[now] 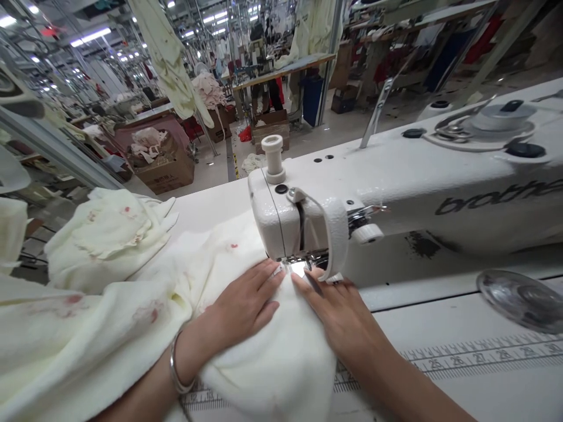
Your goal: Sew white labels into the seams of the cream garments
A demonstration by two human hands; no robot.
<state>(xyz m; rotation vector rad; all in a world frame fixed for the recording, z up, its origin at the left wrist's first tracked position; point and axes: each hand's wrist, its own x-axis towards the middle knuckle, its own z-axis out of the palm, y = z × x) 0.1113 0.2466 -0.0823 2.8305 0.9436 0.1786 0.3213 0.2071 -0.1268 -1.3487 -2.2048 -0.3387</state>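
A cream fleece fabric (272, 363) with small red prints lies bunched under the head of a white sewing machine (396, 193). My left hand (244, 305) lies flat on the cloth, fingers stretched toward the presser foot (303, 264). A silver bangle circles that wrist. My right hand (338, 310) rests on the cloth just right of the needle, fingers extended and pressing the fabric down. Both hands flank the lit needle area.
More cream cloth (105, 234) is piled at the left. A ruler strip (475, 357) runs along the white table. A shiny metal disc (521, 299) sits at the right. Cardboard boxes (165, 170) and other workstations fill the factory floor behind.
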